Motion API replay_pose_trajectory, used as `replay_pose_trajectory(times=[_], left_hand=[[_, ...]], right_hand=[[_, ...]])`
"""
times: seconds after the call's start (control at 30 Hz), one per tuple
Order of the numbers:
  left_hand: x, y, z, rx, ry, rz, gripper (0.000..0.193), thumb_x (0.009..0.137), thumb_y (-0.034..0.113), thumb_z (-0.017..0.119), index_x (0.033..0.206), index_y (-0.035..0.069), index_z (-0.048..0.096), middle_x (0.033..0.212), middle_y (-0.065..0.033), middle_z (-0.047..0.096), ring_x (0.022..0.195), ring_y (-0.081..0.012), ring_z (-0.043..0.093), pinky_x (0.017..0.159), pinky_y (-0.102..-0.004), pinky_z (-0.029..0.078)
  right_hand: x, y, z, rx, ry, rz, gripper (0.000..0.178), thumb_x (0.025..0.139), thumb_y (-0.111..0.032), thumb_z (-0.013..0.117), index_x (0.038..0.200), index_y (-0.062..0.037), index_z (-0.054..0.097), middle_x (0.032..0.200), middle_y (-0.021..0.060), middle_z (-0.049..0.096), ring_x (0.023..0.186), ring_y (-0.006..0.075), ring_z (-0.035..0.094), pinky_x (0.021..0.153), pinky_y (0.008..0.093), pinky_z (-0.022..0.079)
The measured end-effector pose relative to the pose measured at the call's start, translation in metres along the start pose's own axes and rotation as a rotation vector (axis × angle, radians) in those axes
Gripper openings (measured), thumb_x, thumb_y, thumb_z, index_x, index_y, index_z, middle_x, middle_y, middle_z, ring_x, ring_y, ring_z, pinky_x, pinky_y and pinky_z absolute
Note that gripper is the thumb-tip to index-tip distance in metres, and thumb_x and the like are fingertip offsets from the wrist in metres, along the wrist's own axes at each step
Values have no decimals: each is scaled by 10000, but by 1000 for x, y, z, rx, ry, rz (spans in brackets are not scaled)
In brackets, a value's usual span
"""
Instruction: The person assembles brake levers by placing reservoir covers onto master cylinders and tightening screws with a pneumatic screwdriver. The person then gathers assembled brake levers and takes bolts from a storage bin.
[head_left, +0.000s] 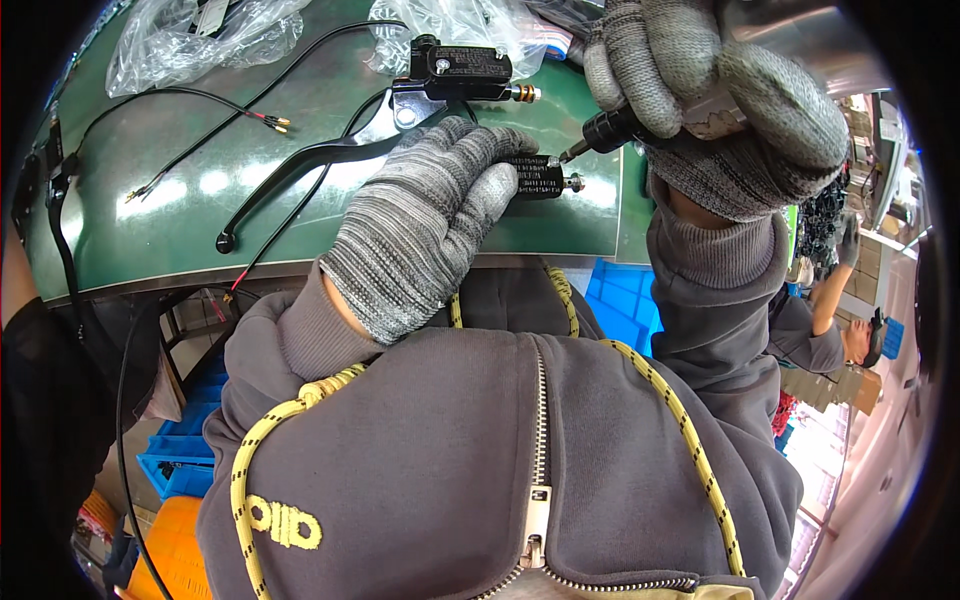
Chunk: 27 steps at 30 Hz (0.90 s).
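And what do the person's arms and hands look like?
The left hand and right hand wear knitted gloves, striped in lighter and darker grey. The sleeves are plain dark grey, loose and wrinkled, ending in ribbed cuffs.

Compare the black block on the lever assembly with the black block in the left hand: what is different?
The lever block has a long lever; the held block shows none, though the left hand partly covers it. The lever block's fitting has copper-coloured bands; the held block's fitting looks mainly silver. The driver bit is at the held block, away from the lever block. Both are black, with fittings pointing right.
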<state>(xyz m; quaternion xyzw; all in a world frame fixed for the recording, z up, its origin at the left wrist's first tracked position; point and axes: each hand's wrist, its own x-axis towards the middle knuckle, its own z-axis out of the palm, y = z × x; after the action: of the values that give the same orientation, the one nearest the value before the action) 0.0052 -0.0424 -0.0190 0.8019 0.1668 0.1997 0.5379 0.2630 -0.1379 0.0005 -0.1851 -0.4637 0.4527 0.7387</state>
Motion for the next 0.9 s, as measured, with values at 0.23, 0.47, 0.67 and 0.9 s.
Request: replay_pose_trajectory(times=[0.23,0.47,0.67,0.9], left_hand=[[0,-1,1,7,-12,-33,275,1030,178,508,1246,52,623,1135,-126,650,1073,-224,631,978,-346,488],[-1,2,1,35,28,-9,277,1027,186,515,1243,49,622,1151,-126,649,1087,-223,628,989,-343,487],[1,-1,0,-93,-6,-45,277,1027,188,518,1242,47,622,1159,-124,648,1091,-222,627,995,-343,484],[0,-4,1,-37,16,-14,287,1032,201,515,1248,44,620,1153,-120,646,1083,-214,627,975,-332,493]], right_hand=[[-4,-3,-1,-14,23,-4,463,1012,-462,450,1126,-47,621,1014,105,664,791,263,666,765,396,556],[-7,-4,0,-19,41,-8,473,1027,-459,417,1166,-47,603,1052,122,662,822,273,672,769,395,564],[-11,-7,-3,-14,63,-9,483,1041,-456,389,1200,-46,588,1085,136,661,849,281,677,773,393,571],[-2,-3,1,-8,8,6,490,1032,-460,412,1240,-46,573,1094,120,660,889,262,671,822,395,553]])
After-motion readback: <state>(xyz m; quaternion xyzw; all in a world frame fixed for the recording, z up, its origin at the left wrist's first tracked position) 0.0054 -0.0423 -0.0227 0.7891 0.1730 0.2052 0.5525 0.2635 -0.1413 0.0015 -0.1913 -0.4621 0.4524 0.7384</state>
